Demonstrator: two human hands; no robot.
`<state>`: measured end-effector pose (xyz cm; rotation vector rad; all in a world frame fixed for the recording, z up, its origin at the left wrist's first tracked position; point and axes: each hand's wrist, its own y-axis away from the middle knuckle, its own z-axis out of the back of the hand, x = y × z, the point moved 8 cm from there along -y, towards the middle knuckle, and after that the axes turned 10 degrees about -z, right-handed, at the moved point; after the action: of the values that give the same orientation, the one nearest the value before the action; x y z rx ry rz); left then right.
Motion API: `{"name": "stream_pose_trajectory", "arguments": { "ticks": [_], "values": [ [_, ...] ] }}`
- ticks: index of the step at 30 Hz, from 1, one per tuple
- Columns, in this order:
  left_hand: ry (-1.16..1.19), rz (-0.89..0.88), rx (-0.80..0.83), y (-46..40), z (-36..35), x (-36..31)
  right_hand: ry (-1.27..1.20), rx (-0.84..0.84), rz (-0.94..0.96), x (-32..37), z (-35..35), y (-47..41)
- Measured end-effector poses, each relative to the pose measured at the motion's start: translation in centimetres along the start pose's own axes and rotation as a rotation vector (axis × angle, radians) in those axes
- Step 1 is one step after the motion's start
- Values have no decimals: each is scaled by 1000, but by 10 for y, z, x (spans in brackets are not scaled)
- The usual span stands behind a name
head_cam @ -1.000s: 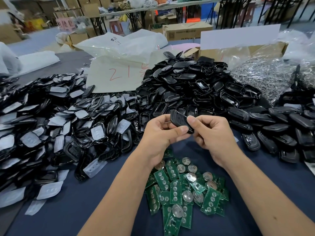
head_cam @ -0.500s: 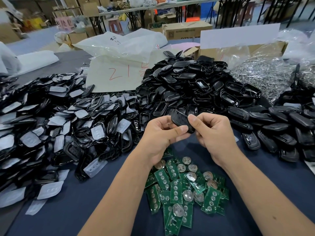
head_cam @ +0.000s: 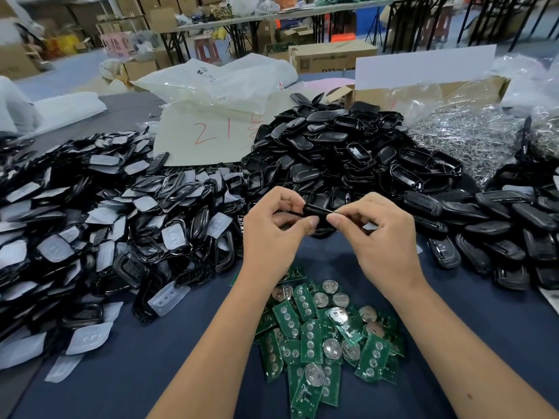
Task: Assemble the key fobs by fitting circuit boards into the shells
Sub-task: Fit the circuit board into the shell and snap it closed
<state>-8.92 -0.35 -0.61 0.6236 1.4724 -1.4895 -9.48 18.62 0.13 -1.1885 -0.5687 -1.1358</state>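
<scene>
Cloth (head_cam: 151, 352) in dark blue covers the table I am working over. Largest on it is the heap of black shells with pale rubber pads (head_cam: 99, 231) on my left, then a mound of empty black shells (head_cam: 341, 152) straight ahead, and a row of closed black fobs (head_cam: 499, 225) on my right. Behind the mound I see a white sheet with red marks (head_cam: 205, 137) and a bag of shiny metal bits (head_cam: 465, 140). Nearer me lies a small pile of green circuit boards (head_cam: 320, 337), some carrying round silver cells.

Above that pile my left hand (head_cam: 272, 234) and right hand (head_cam: 384, 237) hold one black fob (head_cam: 317, 212) between them. Its long axis runs left to right, edge-on to me. Thumb and fingers of each hand are curled and pinch one end of it.
</scene>
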Motion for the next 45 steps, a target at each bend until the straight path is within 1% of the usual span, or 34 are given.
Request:
{"name": "stream_pose_trajectory", "arguments": {
  "ticks": [4, 7, 15, 22, 28, 32, 36, 40, 43, 45],
  "values": [
    [44, 2, -20, 1, -1, 0, -55, 33, -16, -1, -3, -1],
    [65, 31, -17, 0, -1, 5, -123, 70, -70, -7, -7, -1],
    [75, 80, -20, 5, -5, 12, -162, 62, -130, -15, -7, -2],
    [74, 126, 49, 7, -12, 14, -212, 44, -193, -18, -4, -2],
    [32, 159, 71, 7, -15, 15, -234, 42, -235, -21, -4, -3],
    [21, 230, 80, 7, -20, 16, -242, 50, -277, -23, -7, -4],
    [70, 315, 55, 3, -41, 12, -332, -49, -316, -26, 5, -9],
    [62, 327, 86, -11, -77, 4, -250, -242, -336, -33, 41, -18],
    [47, 321, 163, -22, -116, -4, -128, -429, -350, -37, 79, -23],
    [6, 269, 263, -29, -142, -12, -59, -535, -373, -42, 103, -24]
  ]
}}
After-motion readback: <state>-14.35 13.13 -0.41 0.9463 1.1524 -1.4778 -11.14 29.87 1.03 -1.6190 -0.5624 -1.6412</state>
